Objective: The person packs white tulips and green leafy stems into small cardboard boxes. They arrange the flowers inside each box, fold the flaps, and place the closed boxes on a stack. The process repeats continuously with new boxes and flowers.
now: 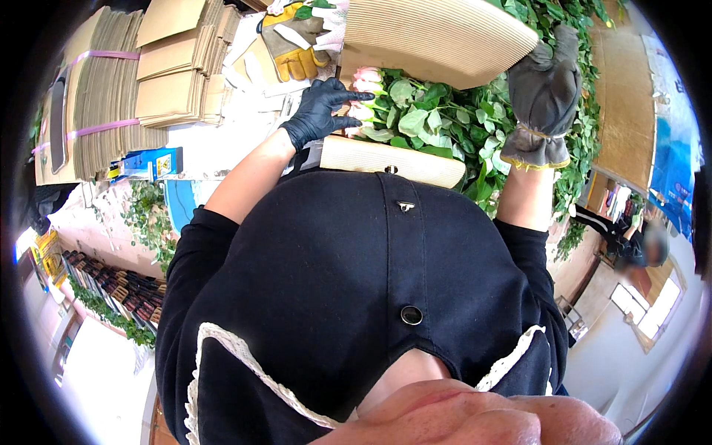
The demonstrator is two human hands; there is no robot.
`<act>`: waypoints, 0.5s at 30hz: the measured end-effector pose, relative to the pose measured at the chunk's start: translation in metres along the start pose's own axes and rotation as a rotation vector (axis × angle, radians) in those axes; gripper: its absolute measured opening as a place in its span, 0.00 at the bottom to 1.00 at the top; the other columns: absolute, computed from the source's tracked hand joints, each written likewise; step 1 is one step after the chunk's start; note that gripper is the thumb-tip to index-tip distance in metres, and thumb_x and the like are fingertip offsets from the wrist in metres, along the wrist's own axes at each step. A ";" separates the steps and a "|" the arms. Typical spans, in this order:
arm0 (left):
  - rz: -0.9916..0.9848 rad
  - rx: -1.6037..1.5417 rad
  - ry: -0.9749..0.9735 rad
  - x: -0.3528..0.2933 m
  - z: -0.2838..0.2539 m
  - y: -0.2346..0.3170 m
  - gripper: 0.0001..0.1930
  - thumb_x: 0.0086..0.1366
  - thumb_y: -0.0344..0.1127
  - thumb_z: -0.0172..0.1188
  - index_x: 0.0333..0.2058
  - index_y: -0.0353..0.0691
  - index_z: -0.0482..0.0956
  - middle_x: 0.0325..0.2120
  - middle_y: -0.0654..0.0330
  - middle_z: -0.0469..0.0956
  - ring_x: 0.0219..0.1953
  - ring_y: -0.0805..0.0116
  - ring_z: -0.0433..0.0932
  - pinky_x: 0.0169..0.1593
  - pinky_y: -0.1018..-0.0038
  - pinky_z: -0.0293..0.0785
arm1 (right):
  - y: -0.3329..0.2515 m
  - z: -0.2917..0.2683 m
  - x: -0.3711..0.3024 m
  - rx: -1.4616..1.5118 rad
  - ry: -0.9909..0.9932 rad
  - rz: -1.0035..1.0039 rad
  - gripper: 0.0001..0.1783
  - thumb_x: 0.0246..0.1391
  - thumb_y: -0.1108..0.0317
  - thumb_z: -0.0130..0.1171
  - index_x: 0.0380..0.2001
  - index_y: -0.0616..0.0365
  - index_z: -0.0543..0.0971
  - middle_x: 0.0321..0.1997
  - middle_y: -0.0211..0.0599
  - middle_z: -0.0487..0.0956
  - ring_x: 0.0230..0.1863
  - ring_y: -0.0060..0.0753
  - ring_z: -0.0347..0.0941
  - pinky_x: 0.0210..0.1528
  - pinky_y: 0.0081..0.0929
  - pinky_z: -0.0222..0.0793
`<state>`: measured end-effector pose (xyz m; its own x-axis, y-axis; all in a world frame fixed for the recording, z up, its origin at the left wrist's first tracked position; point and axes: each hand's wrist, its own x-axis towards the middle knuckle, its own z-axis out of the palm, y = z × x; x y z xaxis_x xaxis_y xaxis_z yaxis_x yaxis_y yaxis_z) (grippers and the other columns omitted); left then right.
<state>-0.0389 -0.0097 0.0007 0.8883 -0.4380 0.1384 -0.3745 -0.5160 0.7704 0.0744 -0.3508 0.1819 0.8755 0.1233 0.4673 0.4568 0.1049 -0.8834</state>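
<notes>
A bunch of pink roses (366, 80) lies on its side, blooms to the left and green leaves (426, 115) to the right. Around it is a sheet of corrugated cardboard (437, 37), its far flap raised and its near edge beside my body. My left hand (320, 111), in a black glove, has its fingers apart against the rose heads. A loose grey glove covers my right hand (545, 96), which grips the raised flap at its right edge; its fingertips are partly hidden.
Stacks of flat cardboard (104, 96) tied with pink straps stand at the left, beside a blue box (157, 163). A yellow-and-grey work glove (295, 48) lies at the back. More foliage (586, 111) runs along the right. Another person (630, 241) is in the background at right.
</notes>
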 end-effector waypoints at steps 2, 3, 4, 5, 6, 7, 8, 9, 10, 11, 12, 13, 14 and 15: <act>0.083 0.059 0.052 -0.001 -0.002 0.000 0.32 0.47 0.45 0.76 0.55 0.61 0.81 0.32 0.65 0.76 0.37 0.63 0.71 0.45 0.66 0.67 | -0.018 -0.002 0.019 0.769 -0.108 0.113 0.33 0.62 0.52 0.55 0.63 0.63 0.66 0.52 0.46 0.77 0.52 0.40 0.73 0.58 0.48 0.68; 0.092 0.037 0.065 0.001 0.000 -0.003 0.32 0.47 0.46 0.76 0.55 0.63 0.81 0.33 0.64 0.76 0.38 0.62 0.71 0.46 0.65 0.67 | -0.032 -0.007 0.031 1.069 -0.159 0.187 0.33 0.61 0.52 0.56 0.62 0.63 0.68 0.53 0.48 0.76 0.54 0.40 0.73 0.57 0.50 0.71; 0.096 0.021 0.078 0.001 0.002 -0.007 0.31 0.48 0.46 0.76 0.54 0.65 0.81 0.33 0.64 0.76 0.39 0.61 0.72 0.47 0.64 0.68 | -0.046 -0.004 0.033 0.999 -0.258 0.237 0.32 0.60 0.50 0.56 0.60 0.61 0.70 0.51 0.47 0.77 0.52 0.39 0.74 0.54 0.48 0.72; 0.101 0.006 0.090 0.000 0.004 -0.011 0.31 0.48 0.47 0.76 0.54 0.68 0.81 0.34 0.63 0.76 0.41 0.60 0.73 0.48 0.62 0.68 | -0.060 -0.002 0.036 0.919 -0.362 0.287 0.31 0.59 0.48 0.56 0.58 0.59 0.72 0.49 0.45 0.78 0.50 0.38 0.74 0.52 0.47 0.72; 0.082 -0.022 0.029 0.003 0.003 -0.010 0.27 0.50 0.45 0.73 0.52 0.58 0.82 0.36 0.55 0.78 0.42 0.52 0.74 0.47 0.58 0.69 | -0.087 0.025 0.021 0.573 -0.459 0.314 0.28 0.60 0.46 0.54 0.55 0.55 0.75 0.43 0.38 0.80 0.42 0.35 0.75 0.48 0.40 0.72; -0.020 -0.354 0.200 -0.006 0.035 -0.044 0.26 0.52 0.44 0.71 0.51 0.52 0.81 0.39 0.51 0.77 0.44 0.47 0.74 0.47 0.56 0.70 | -0.068 0.038 0.032 0.271 -0.669 0.492 0.24 0.59 0.48 0.54 0.48 0.55 0.78 0.38 0.36 0.80 0.37 0.35 0.75 0.43 0.39 0.72; -0.120 -0.171 0.148 -0.003 0.029 -0.032 0.24 0.54 0.44 0.68 0.50 0.45 0.79 0.42 0.46 0.77 0.45 0.41 0.73 0.46 0.54 0.70 | -0.056 0.047 0.036 -0.206 -0.977 0.581 0.20 0.58 0.50 0.53 0.40 0.56 0.81 0.33 0.33 0.81 0.32 0.35 0.76 0.38 0.38 0.72; -0.206 0.024 0.075 0.000 0.019 -0.022 0.24 0.56 0.43 0.65 0.49 0.39 0.77 0.45 0.40 0.76 0.46 0.36 0.72 0.46 0.51 0.70 | -0.044 0.058 0.041 -0.558 -1.310 0.581 0.19 0.57 0.53 0.52 0.33 0.57 0.84 0.28 0.31 0.82 0.28 0.35 0.76 0.33 0.37 0.72; -0.216 0.025 0.073 -0.001 0.019 -0.021 0.24 0.56 0.43 0.65 0.50 0.39 0.77 0.45 0.41 0.75 0.46 0.36 0.72 0.47 0.51 0.70 | -0.045 0.090 0.021 -1.213 -1.395 0.183 0.17 0.60 0.57 0.51 0.34 0.58 0.83 0.32 0.41 0.83 0.34 0.45 0.80 0.37 0.43 0.74; -0.205 0.012 0.052 0.000 0.022 -0.024 0.25 0.56 0.43 0.66 0.50 0.39 0.76 0.45 0.41 0.75 0.46 0.36 0.72 0.47 0.51 0.70 | -0.043 0.104 0.011 -1.368 -1.356 0.211 0.16 0.58 0.56 0.55 0.42 0.54 0.82 0.32 0.49 0.83 0.37 0.54 0.80 0.40 0.47 0.76; -0.195 0.001 0.027 -0.001 0.027 -0.026 0.25 0.56 0.43 0.66 0.51 0.39 0.76 0.45 0.41 0.75 0.46 0.37 0.72 0.47 0.52 0.70 | -0.035 0.111 0.000 -1.170 -1.201 0.048 0.16 0.58 0.55 0.56 0.40 0.54 0.81 0.29 0.46 0.83 0.34 0.52 0.81 0.39 0.48 0.76; -0.132 0.032 0.077 -0.004 0.019 -0.015 0.24 0.55 0.41 0.67 0.50 0.39 0.77 0.45 0.41 0.76 0.46 0.38 0.73 0.48 0.53 0.71 | -0.035 0.129 -0.005 -0.949 -1.111 0.228 0.19 0.58 0.53 0.58 0.45 0.54 0.81 0.36 0.46 0.84 0.41 0.49 0.81 0.47 0.45 0.75; -0.133 -0.332 0.100 -0.005 0.025 -0.017 0.22 0.56 0.37 0.67 0.49 0.39 0.78 0.45 0.42 0.76 0.47 0.42 0.74 0.48 0.56 0.72 | -0.008 0.116 -0.026 -0.608 -1.029 0.089 0.20 0.54 0.56 0.59 0.46 0.55 0.78 0.41 0.46 0.81 0.44 0.49 0.78 0.49 0.39 0.74; -0.147 -0.683 0.133 -0.009 0.032 -0.022 0.20 0.56 0.33 0.67 0.48 0.38 0.78 0.46 0.43 0.77 0.48 0.46 0.76 0.48 0.59 0.73 | 0.001 0.148 -0.036 -0.815 -1.035 -0.279 0.26 0.51 0.57 0.59 0.54 0.53 0.75 0.53 0.45 0.75 0.56 0.49 0.72 0.57 0.41 0.69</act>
<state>-0.0470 -0.0177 -0.0374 0.9579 -0.2836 0.0443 -0.0363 0.0334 0.9988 0.0202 -0.2092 0.1697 0.3830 0.9151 0.1260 0.8787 -0.3189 -0.3551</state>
